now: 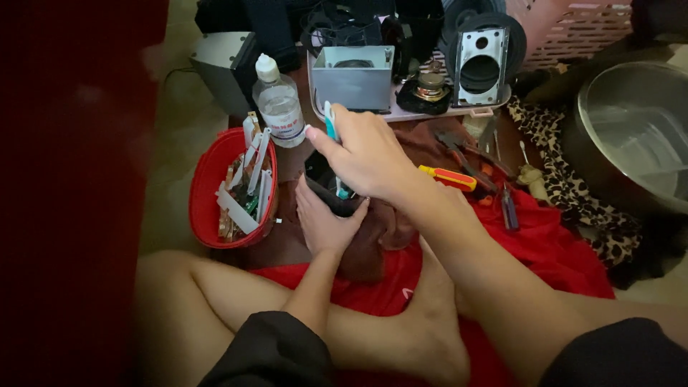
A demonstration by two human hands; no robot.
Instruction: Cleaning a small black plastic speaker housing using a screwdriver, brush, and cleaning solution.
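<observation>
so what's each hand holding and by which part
The right hand grips a teal-handled tool around its handle, tip down. The left hand steadies a small dark object from below; what it is cannot be told.

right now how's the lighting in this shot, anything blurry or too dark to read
Head view: dim overall, edges darkened; the left side is a blurred dark red mass. The right hand gripping a teal and white tool is fairly sharp, as is the clear bottle. The dark object under the left hand is lost in shadow. The metal basin shows soft glare.
</observation>
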